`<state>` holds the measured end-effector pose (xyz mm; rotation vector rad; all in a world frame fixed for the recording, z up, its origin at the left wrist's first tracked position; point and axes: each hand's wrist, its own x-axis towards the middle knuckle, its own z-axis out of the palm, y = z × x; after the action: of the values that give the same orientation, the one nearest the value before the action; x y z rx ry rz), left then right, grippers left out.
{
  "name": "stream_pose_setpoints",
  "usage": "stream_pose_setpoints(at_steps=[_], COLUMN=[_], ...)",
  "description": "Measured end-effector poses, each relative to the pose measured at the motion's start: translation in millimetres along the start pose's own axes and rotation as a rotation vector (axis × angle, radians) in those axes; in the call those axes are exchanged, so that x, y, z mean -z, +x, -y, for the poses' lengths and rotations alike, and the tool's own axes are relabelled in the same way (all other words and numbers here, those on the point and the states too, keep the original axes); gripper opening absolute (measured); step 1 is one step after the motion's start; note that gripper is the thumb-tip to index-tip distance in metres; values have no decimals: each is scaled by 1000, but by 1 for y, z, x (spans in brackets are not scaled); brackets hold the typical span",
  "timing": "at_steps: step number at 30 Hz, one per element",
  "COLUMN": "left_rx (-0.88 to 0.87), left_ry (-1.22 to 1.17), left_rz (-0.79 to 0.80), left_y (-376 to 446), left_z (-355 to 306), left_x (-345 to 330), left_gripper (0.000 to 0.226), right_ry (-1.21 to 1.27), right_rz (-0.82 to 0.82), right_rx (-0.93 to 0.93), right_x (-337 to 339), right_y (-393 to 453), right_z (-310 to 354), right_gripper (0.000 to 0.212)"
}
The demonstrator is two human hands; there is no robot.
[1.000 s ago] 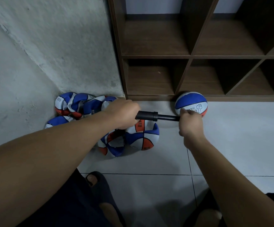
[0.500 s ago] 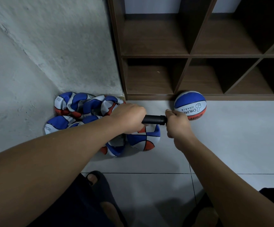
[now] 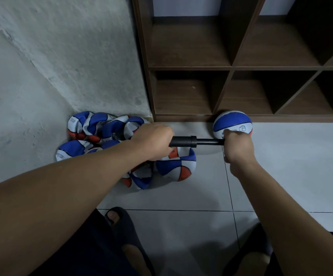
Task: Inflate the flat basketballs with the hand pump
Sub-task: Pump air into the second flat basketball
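The left hand (image 3: 153, 141) is clenched round the barrel of the hand pump (image 3: 183, 141); the right hand (image 3: 237, 145) grips the handle end, with the thin rod (image 3: 209, 142) drawn out between them; the pump lies level above the floor (image 3: 281, 166). The needle end is hidden under the left hand, so which ball it feeds cannot be told; it appears to be one of the flat basketballs (image 3: 173, 166) heaped just below and to the left, against the wall (image 3: 62, 66). One inflated ball (image 3: 232, 122) rests at the foot of the shelf unit (image 3: 231, 66), just beyond the right hand. For a good stroke: keep the barrel fixed; push the handle straight along the rod's axis, avoiding side load on the needle; use full strokes; check firmness by feel.
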<state>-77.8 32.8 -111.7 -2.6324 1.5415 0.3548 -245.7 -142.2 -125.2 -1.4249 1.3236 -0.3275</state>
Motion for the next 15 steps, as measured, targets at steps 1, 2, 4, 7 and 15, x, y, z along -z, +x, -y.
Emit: stream_pose_setpoints(at_steps=[1,2,4,7,15], left_rx=[3,12,16,33,-37], left_ry=[-1,-9,-10,-10,48], left_rz=[-5,-6,1,26,35], left_y=[0,0,1,-1,2], left_z=[-4,-6,-8,-12,-8], left_x=[1,1,3,4,3], left_gripper=[29,29,28,25,26], right_ry=[-19,-42,-69,-79,-41], right_rz=[3,14,45,112,216], right_rx=[40,81,132,131,48], right_x=[-6,-11,-20,-31,-37], right_y=[-5,-10,-18,-24,-32], right_z=[0,1,4,4,1], right_gripper=[23,26,31,36,33])
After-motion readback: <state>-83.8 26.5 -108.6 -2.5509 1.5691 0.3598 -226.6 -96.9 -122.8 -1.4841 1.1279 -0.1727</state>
